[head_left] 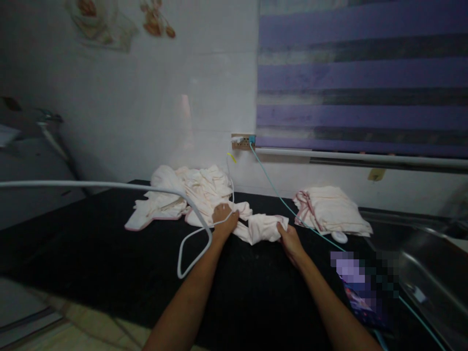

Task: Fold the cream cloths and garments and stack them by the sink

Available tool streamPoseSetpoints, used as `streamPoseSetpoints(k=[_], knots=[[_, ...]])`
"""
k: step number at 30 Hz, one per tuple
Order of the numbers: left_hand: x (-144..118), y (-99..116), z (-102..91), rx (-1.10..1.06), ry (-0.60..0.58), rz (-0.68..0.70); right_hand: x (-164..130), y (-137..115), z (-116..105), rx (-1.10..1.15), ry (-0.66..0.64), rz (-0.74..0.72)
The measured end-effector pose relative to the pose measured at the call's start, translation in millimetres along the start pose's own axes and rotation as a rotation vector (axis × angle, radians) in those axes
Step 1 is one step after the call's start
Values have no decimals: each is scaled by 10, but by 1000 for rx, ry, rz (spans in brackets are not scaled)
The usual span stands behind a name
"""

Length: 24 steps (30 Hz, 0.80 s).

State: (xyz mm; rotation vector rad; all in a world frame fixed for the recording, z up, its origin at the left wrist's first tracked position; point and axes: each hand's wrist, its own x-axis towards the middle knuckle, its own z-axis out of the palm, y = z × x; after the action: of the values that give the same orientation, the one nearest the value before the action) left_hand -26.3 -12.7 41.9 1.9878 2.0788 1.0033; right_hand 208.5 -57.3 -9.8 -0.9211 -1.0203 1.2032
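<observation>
A crumpled white cloth garment [263, 228] with pinkish trim stretches between my two hands just above the black counter. My right hand [290, 240] pinches its right end, the thumb on top. At its left end, my left hand [224, 218] is closed on the fabric, right against the loose heap of white garments [210, 184]; its fingertips are partly hidden. A thin white cable [194, 233] hangs in front of my left wrist. To the right of my right hand lies a folded stack of similar pink-edged garments [334, 209].
A teal cable [272, 183] runs from the wall outlet [243, 142] across the counter [109, 253]. On the right lies a phone-like screen [361, 300], partly blurred out, beside a metal sink [431, 278]. A small white round object [339, 237] touches the folded stack.
</observation>
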Motion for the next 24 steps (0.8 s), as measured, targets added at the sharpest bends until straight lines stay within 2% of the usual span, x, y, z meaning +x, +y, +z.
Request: streamPoseSetpoints(k=[2,4,6,9,12,14,16,19,24], knots=[[-4,-100,-9,104,26,-51,-2,16,-1,-9,44,-26],[-23,-75,26,126,-12,-7,-8,23,11,-12,71,-58],[-73,70,102,104,-75,92,-20,18,34,-25,69,-70],[-225,399,237,18,-172,308,-58,-7,78,-35,52,-92],[-401,670,305,-120,-248,531,-102,-33,118,-63,18,-204],[-464,759,293,-217,-277,632,-119,-39,133,-84,4,-266],[-458,779,254,-381,-310,668,-115,-36,129,-81,-9,-262],[-343,716,197,-674,-277,591,-79,-29,84,-118,-32,-209],[-11,450,121,-905,128,182,-42,-54,-6,-222,-120,-73]])
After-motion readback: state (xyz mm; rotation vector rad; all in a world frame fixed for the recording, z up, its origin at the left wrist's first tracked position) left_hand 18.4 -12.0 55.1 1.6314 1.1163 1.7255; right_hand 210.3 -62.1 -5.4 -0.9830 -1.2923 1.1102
